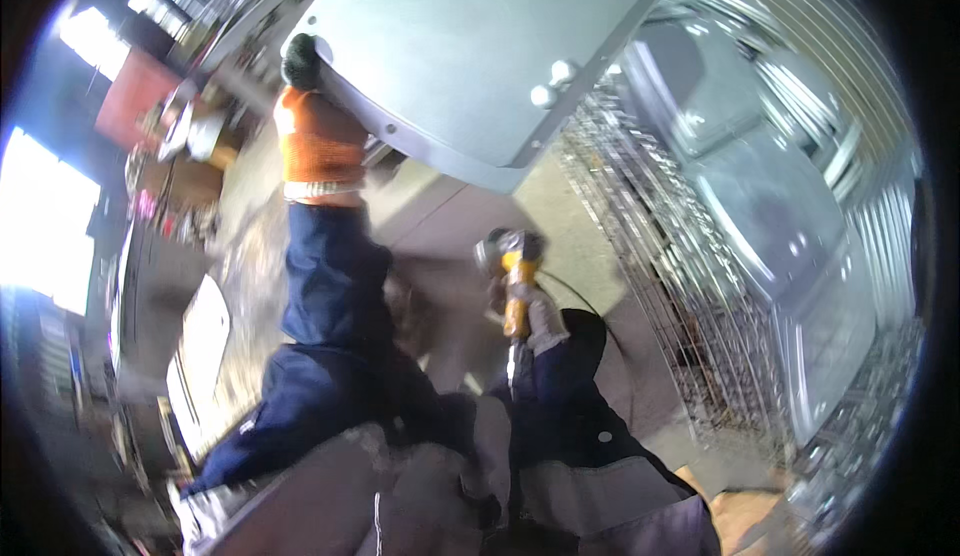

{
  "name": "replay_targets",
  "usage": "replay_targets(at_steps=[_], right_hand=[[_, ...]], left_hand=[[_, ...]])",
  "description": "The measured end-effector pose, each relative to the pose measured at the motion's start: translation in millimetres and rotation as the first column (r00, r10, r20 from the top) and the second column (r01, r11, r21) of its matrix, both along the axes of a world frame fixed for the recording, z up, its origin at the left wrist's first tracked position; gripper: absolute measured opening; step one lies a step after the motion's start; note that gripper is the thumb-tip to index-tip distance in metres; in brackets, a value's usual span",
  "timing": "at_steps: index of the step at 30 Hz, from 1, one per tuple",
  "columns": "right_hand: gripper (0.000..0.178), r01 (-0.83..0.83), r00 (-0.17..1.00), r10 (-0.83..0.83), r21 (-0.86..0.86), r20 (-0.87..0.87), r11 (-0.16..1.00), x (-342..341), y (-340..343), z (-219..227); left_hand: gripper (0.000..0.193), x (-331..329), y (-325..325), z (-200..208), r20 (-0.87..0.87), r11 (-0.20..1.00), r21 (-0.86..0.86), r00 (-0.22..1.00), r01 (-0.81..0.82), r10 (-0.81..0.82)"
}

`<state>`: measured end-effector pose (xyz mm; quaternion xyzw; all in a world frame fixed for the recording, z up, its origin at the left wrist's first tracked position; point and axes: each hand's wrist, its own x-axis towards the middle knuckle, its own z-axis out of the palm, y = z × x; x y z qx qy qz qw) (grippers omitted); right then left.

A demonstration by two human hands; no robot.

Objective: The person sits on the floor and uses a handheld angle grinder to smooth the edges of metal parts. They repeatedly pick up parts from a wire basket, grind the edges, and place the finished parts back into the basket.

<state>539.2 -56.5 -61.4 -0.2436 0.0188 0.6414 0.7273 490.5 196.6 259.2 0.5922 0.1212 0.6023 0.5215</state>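
Workshop | left hand (318, 141) grips metal panel (470, 51) | right hand (543, 324) holds grinder (513, 274)

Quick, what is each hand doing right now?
Left hand: gloved, closed on the edge of the grey metal panel.
Right hand: gloved, closed around the yellow power tool.

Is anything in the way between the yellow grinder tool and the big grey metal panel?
Nothing visible. The right hand holds the yellow grinder below the grey metal panel, with open space between them. The left hand, in an orange glove, grips the panel's edge off to the side.
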Motion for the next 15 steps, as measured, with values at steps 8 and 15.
replay_targets(at_steps=[8,15], right_hand=[[0.027,-0.089,0.993,0.094,0.07,-0.072,0.994,-49,13,4],[0.032,-0.15,0.986,0.15,0.009,-0.069,0.989,-82,30,17]], left_hand=[[0.032,-327,-2,-71,-0.366,0.769,0.075,0.699,-0.635,0.614],[0.04,-453,-67,-231,-0.788,0.498,0.559,-0.238,-0.663,0.568]])
